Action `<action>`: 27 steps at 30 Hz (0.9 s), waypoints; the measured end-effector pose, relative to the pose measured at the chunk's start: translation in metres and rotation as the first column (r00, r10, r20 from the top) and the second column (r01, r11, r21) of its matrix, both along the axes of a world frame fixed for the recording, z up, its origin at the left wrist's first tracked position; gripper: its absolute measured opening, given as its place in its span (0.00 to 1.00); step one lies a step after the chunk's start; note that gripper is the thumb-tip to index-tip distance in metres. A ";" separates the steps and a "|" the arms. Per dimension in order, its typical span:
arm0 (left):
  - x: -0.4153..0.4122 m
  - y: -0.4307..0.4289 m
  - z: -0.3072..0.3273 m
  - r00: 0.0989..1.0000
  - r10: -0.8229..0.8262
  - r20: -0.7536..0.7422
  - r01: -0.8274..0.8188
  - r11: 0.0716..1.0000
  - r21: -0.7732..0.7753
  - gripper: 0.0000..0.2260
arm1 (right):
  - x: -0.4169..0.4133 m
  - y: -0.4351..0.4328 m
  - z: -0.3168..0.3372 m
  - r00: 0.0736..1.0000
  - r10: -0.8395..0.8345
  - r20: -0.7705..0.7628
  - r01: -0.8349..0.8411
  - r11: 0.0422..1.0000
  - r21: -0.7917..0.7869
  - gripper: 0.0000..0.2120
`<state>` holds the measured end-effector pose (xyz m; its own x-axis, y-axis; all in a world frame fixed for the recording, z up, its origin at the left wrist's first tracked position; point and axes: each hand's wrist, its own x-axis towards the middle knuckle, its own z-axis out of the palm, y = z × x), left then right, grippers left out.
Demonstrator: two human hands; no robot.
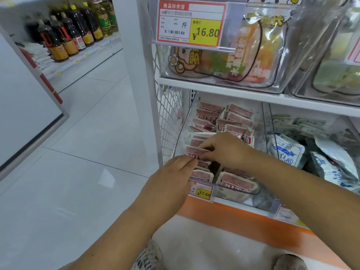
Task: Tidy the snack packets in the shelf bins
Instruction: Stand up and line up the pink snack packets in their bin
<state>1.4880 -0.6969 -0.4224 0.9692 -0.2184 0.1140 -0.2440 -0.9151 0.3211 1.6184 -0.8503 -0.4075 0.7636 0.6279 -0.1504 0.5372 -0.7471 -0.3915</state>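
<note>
Head view: your left hand (171,178) and right hand (228,151) both pinch a flat red-and-white plastic snack packet (194,152) between them, above the clear plastic bin (236,195). Risk: a loose pinch lets the packet slip and knock the stacked packet rows (229,121) beyond your right hand askew.

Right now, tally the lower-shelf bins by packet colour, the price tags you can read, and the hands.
red-and-white packet bin: 1
blue-and-white packet bin: 1
readable price tags, 16.80 tag and 17.60 tag: 2
hands, left hand and right hand, both on one red-and-white packet: 2
Total: 6
</note>
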 end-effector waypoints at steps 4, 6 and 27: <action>0.003 0.006 -0.003 1.000 -0.010 0.010 0.010 1.000 0.006 0.24 | 0.000 0.014 -0.002 0.997 0.026 0.076 -0.023 0.999 -0.033 0.09; 0.004 0.007 -0.004 0.999 -0.004 0.038 0.004 1.000 -0.003 0.23 | 0.001 0.019 0.001 0.998 0.069 0.015 -0.067 0.995 -0.079 0.10; 0.035 0.015 -0.002 0.957 -0.048 0.287 0.018 0.994 0.108 0.09 | -0.077 -0.068 0.015 0.739 -0.150 0.656 0.162 0.986 0.042 0.14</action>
